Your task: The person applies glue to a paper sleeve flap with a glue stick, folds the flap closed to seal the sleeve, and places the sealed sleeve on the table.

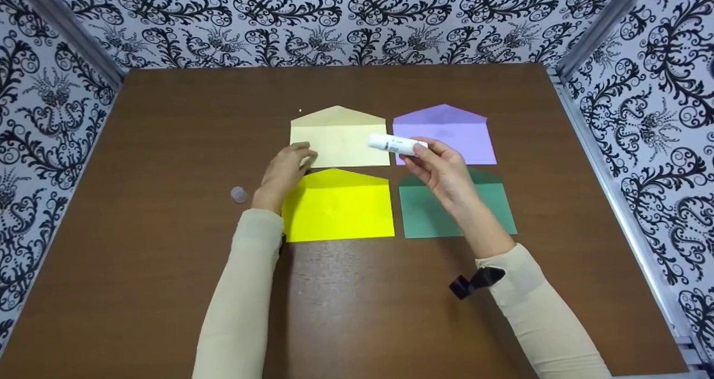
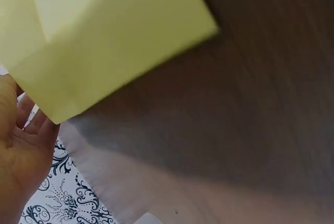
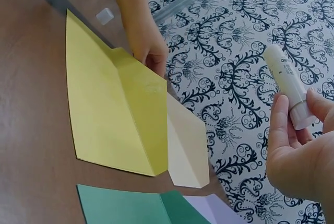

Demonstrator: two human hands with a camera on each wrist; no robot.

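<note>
My right hand (image 1: 440, 172) grips a white glue stick (image 1: 393, 143) between thumb and fingers, its far end pointing left over the gap between the cream and purple envelopes. In the right wrist view the glue stick (image 3: 286, 85) stands tilted, held near its lower end. My left hand (image 1: 284, 172) rests its fingers at the lower left edge of the cream envelope (image 1: 340, 143), just beyond the yellow envelope (image 1: 340, 211). The left wrist view shows the yellow envelope (image 2: 130, 41) large, partly covering that hand's fingers (image 2: 39, 122). Both envelopes lie with pointed flaps raised away from me.
A purple envelope (image 1: 446, 136) lies at the back right, with a green envelope (image 1: 429, 214) in front of it, partly under my right forearm. A small translucent cap (image 1: 239, 195) stands left of my left wrist. Patterned walls (image 1: 334, 22) border the brown table (image 1: 346, 312).
</note>
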